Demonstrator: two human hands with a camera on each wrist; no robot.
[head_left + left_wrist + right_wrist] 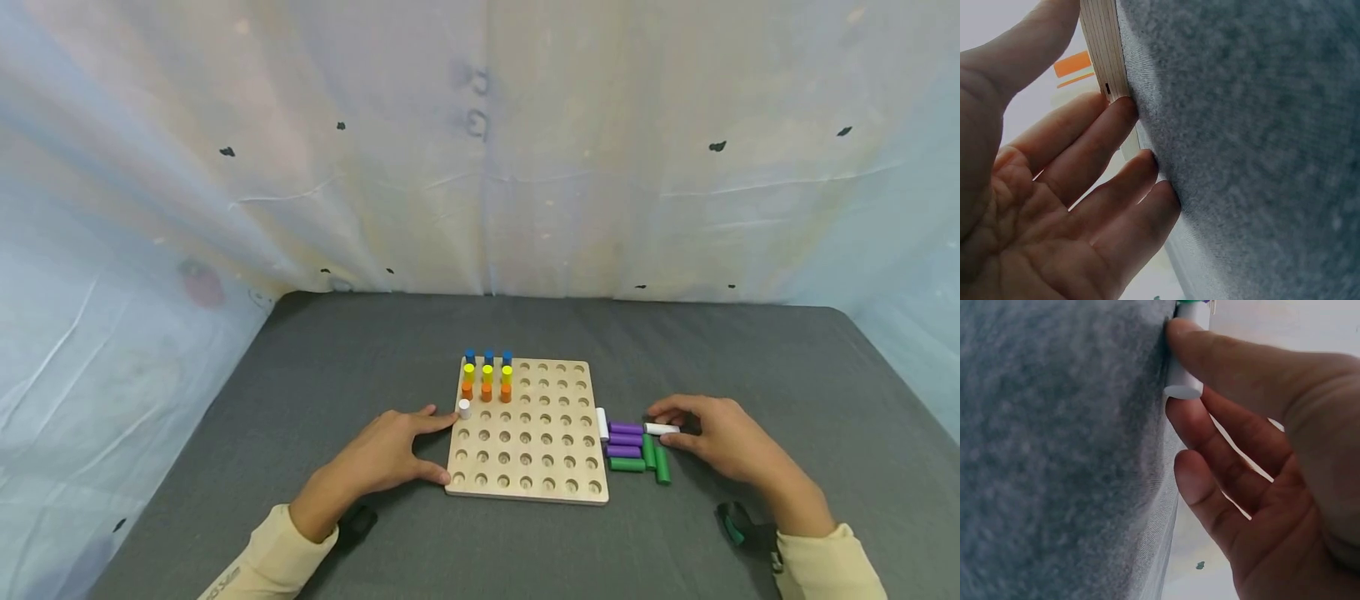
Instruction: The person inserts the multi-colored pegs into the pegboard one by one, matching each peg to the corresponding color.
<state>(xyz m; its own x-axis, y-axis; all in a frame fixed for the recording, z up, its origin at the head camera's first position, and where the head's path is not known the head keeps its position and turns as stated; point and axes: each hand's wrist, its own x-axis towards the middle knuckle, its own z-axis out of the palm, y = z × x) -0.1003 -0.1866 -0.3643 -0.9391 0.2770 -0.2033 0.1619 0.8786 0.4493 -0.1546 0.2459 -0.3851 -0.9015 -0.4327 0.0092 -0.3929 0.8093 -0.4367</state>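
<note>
A wooden pegboard point(536, 450) with rows of round holes lies on the cloth. Blue pegs point(489, 357), yellow pegs point(487, 373) and orange pegs point(487, 392) stand three to a row at its far left, with one upright white peg point(465, 409) nearer. My left hand point(386, 450) touches the board's left edge with its fingers extended, as the left wrist view also shows. On the right, my right hand point(720, 437) pinches a lying white peg point(1186, 378) between thumb and fingers, down at the cloth.
Beside the board's right edge lie another white peg point(602, 424), purple pegs point(626, 439) and green pegs point(662, 465), close together. A grey cloth point(360, 350) covers the table. Pale curtains point(570, 167) hang behind it and at both sides.
</note>
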